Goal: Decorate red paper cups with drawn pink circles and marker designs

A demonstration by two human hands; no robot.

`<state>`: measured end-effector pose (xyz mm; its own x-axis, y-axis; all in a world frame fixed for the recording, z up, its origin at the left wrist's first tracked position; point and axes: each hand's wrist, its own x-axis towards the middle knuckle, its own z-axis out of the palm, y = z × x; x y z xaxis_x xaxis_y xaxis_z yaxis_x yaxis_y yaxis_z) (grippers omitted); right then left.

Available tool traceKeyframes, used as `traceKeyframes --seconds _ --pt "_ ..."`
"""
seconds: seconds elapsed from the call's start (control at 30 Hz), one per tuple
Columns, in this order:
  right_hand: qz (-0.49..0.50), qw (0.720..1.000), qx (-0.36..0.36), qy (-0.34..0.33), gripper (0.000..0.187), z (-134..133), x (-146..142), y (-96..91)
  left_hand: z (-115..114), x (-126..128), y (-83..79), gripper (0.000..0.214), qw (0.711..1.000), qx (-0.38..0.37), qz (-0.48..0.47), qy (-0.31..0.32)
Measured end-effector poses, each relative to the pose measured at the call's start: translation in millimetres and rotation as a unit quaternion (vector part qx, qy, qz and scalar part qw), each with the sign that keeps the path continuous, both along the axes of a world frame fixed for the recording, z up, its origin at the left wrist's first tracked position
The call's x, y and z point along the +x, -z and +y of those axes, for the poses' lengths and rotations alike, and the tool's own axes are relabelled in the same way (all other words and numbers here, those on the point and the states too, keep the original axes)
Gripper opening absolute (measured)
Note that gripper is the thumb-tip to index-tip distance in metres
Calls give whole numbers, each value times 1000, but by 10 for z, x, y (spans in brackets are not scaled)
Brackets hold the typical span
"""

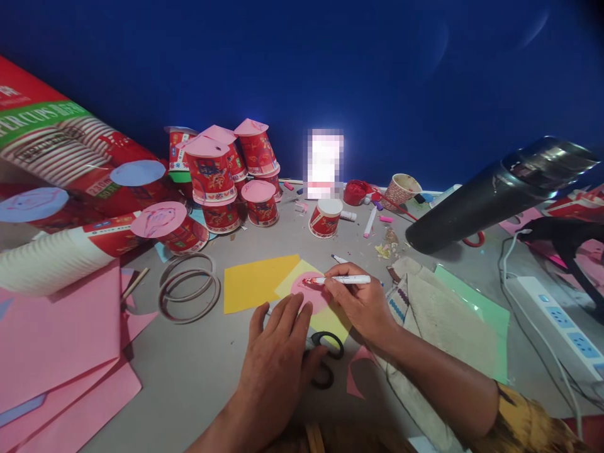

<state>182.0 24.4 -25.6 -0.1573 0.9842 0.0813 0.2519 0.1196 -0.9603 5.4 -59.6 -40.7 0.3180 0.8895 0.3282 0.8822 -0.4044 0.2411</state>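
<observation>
A white marker pen is pinched in my right hand, its red tip down on a round piece of pink paper. Red strokes show on that circle near the tip. Fingers of my left hand lie flat and apart, their tips at the lower left edge of the circle. Under the circle is a pale yellow sheet, with a deeper yellow sheet to its left. Black-handled scissors lie partly hidden beneath my left hand. A pink paper scrap rests below my right wrist.
Stacked red paper cups with pink tops stand at the back left. Two tape rings and pink sheets lie left. One upturned cup stands centrally. A cloth, a black tumbler and a power strip are right.
</observation>
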Motion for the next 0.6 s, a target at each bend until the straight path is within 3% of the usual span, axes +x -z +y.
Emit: traceKeyframes --seconds 0.6 --pt "-1 1000 9 -22 16 31 -36 12 3 9 -8 35 1000 -15 -7 -10"
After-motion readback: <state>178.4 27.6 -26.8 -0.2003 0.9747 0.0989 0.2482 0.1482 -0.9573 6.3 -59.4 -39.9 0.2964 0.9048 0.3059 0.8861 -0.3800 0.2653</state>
